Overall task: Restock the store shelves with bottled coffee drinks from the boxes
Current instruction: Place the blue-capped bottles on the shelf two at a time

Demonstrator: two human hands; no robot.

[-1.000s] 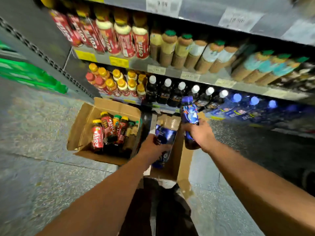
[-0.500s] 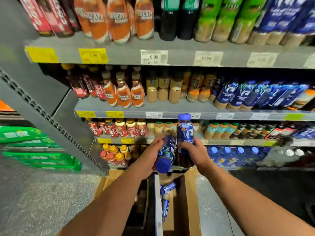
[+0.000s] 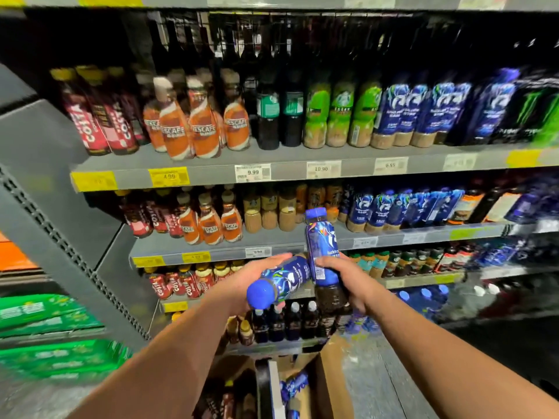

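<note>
Blue-labelled coffee bottle [image 3: 321, 252] stands upright at centre frame, dark liquid visible in its lower part, blue cap on top. Right hand [image 3: 348, 282] wraps its lower half; fingers [image 3: 328, 261] curl closed across the label, firm grasp. Second blue bottle [image 3: 279, 281] lies tilted, cap toward the camera, its far end touching the upright bottle. Left hand [image 3: 242, 285] clasps it from the left, fingers bent over the top of its body, closed on it. Both bottles are held in front of the grey shelves [image 3: 211, 173], level with the third tier down. Matching blue bottles [image 3: 423, 110] stand at upper right. Open cardboard box [image 3: 329, 385] sits at bottom centre, more blue bottles inside.
</note>
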